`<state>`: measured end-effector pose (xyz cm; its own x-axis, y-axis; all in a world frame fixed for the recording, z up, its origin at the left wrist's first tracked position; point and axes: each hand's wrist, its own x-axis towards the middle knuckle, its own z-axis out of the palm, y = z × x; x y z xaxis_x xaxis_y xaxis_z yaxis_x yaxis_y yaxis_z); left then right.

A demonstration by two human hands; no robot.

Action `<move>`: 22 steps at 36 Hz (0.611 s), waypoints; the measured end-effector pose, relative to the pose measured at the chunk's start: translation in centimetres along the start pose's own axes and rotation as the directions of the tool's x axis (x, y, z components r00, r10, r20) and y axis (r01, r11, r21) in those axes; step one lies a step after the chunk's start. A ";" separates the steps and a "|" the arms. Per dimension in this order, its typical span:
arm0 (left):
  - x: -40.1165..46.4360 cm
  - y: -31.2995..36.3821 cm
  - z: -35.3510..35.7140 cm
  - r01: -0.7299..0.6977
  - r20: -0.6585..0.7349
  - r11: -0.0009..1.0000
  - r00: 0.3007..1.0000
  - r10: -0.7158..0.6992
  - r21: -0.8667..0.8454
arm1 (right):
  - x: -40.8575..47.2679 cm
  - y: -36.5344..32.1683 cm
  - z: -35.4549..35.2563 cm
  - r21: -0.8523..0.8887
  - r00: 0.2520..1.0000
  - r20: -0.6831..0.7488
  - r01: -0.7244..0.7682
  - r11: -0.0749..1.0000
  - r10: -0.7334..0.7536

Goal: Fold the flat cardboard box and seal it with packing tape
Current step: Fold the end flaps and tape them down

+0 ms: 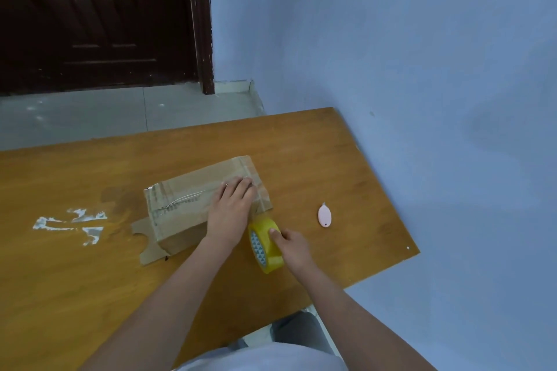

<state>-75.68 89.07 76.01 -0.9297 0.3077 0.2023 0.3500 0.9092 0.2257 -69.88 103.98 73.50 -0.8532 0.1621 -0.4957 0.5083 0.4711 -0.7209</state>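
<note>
A brown cardboard box (187, 190) lies folded on the wooden table (331, 166), with clear tape across its top and a loose flap (144, 238) sticking out at its near left end. My left hand (230, 211) presses flat on the right part of the box top, fingers straight. My right hand (289, 245) grips a yellow roll of packing tape (265, 244) standing on edge just in front of the box's right end. A strip of tape runs from the roll up to the box under my left hand.
A small pink oval cutter (325, 215) lies on the table to the right of the box. White tape scraps (72, 224) stick to the table at the left. The blue wall (422, 69) borders the table's right side. A dark door (99, 18) stands beyond the far edge.
</note>
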 end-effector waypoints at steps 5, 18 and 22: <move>0.1 -0.2 0.2 -0.007 -0.005 1.000 1.000 0.007 0.001 | 0.1 -0.4 0.8 -0.142 0.998 -0.046 -0.053 0.988 0.047; -0.5 0.8 0.5 0.000 0.155 0.996 0.988 -0.014 0.092 | 1.0 -0.8 1.8 -0.255 0.991 -0.079 -0.122 0.959 0.106; -1.2 1.1 1.2 -0.025 0.252 0.977 0.967 -0.031 0.213 | 1.1 -1.0 2.1 -0.202 0.997 -0.054 -0.072 0.977 0.062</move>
<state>-74.31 90.07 74.84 -0.9388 0.3405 -0.0513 0.3403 0.9402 0.0124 -71.05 101.86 72.67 -0.8253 0.2375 -0.5124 0.5339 0.6240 -0.5706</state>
